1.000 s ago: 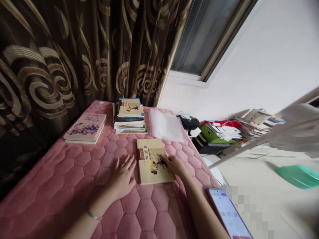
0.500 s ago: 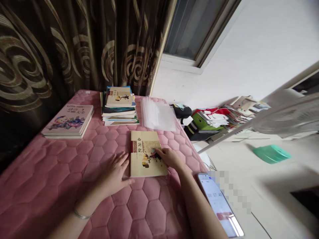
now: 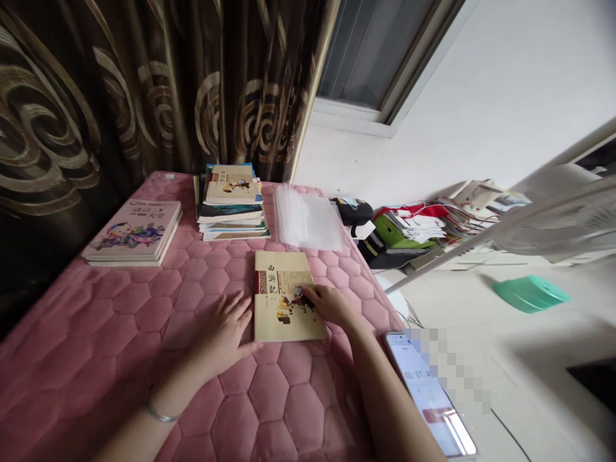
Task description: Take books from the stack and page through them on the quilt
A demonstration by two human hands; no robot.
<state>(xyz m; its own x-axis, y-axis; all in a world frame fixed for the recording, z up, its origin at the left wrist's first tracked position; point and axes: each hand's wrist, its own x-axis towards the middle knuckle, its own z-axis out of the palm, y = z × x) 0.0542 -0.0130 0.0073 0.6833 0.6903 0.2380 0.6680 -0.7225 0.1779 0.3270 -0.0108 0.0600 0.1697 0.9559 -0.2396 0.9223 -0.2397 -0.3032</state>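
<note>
A beige paperback book (image 3: pixel 283 327) with Chinese lettering and a small painted scene lies face up on the pink quilted mattress (image 3: pixel 269 404). Under it, stretching out to the left, is what looks like a clear plastic book cover (image 3: pixel 185 308). My left hand (image 3: pixel 226 333) rests palm down over that sheet with fingers spread, its fingertips close to the book's left edge. At the book's right edge, my right hand (image 3: pixel 330 305) is closed, with a digit pressed on the front cover; its other fingers are mostly hidden.
Farther back are a stack of books (image 3: pixel 233 212), a pile of clear plastic covers (image 3: pixel 308 221) and pink-covered books (image 3: pixel 132 231). A phone (image 3: pixel 428 391) showing a timer lies at the right edge. Beyond stand a white fan (image 3: pixel 568 218) and a green basin (image 3: pixel 532 293).
The whole view has shifted slightly. Both hands and the book keep nearly the same places relative to each other.
</note>
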